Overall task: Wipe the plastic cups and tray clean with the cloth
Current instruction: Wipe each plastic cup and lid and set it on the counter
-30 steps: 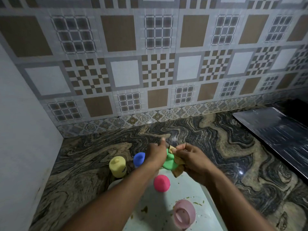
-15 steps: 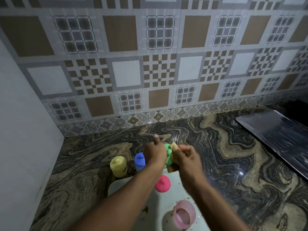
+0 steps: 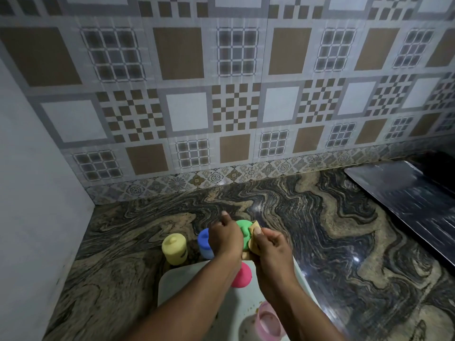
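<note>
Left grip (image 3: 225,239) curls round green cup (image 3: 242,229); right grip (image 3: 269,247) pinches cloth (image 3: 255,228) against it.

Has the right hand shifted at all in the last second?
Yes. The right hand, pinching the cloth against the green cup, has slid left, closer to the unmoved blue cup.

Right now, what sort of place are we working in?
Most likely a home kitchen: patterned tiled wall, swirled stone countertop, and what looks like a steel drainboard on the right.
</note>
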